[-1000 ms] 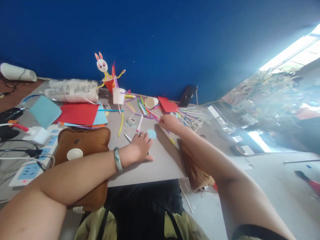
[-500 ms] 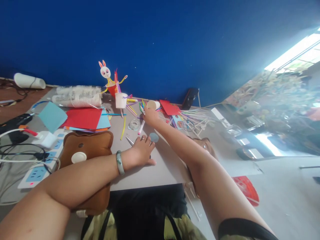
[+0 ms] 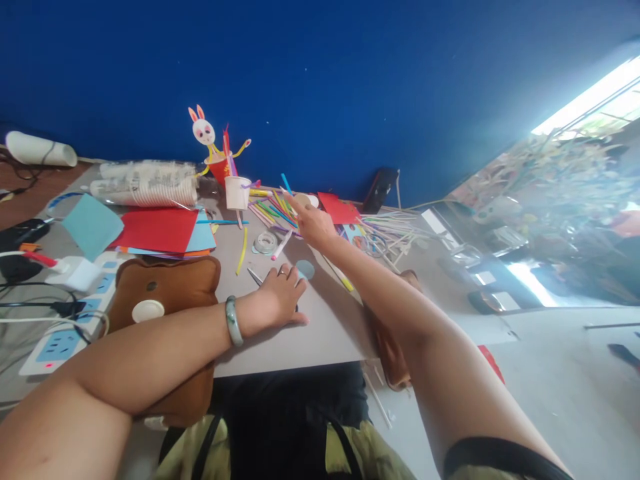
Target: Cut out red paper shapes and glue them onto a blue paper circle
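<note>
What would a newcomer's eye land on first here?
Probably the white rabbit figure with pink ears, at the back of the table against the deep blue wall. Next, the two bare arms: the left hand spread near the front edge, the right hand over the bright, scattered sticks further back. Then the brown cushion, partly under the left forearm.

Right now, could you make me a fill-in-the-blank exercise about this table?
The bracelet circles the ____ wrist.
The wall behind the table is ____.
One forearm crosses a pillow-like bag coloured ____.
The sheet between the right hand and the black object is ____.

Missing words: left; blue; brown; red.
</note>
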`<state>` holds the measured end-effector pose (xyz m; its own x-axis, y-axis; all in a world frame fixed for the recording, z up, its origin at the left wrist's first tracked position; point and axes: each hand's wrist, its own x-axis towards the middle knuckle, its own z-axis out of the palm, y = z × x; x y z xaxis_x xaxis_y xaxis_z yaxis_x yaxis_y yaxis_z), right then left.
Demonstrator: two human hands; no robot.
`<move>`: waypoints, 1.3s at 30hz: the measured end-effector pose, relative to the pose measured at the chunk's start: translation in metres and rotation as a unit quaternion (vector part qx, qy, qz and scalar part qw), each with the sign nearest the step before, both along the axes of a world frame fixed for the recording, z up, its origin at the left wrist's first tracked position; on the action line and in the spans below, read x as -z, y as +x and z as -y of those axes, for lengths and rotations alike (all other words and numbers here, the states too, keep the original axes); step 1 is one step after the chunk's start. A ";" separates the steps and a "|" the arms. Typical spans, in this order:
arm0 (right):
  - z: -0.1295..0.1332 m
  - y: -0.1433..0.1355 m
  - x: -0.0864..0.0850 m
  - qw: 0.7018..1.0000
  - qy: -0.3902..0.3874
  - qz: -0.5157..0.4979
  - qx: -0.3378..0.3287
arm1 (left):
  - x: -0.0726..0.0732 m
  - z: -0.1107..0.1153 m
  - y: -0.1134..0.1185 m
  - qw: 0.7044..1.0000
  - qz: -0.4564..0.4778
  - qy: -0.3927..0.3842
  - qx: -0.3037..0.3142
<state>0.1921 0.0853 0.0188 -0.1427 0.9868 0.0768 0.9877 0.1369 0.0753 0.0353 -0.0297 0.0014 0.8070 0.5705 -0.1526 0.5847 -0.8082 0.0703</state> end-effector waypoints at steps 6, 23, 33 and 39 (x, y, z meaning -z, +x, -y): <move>0.039 0.044 0.004 0.971 0.107 -0.210 -0.042 | 0.002 -0.001 0.003 1.000 -0.016 -0.011 0.000; 0.106 0.043 0.064 0.743 0.063 -0.667 0.009 | 0.010 0.000 0.000 0.999 0.038 0.024 -0.007; 0.104 0.048 0.059 0.807 0.076 -0.576 0.106 | 0.014 0.000 0.000 0.999 0.034 0.013 -0.009; 0.106 0.045 0.058 0.780 0.028 -0.621 0.068 | 0.017 0.003 0.001 0.999 0.032 0.032 -0.021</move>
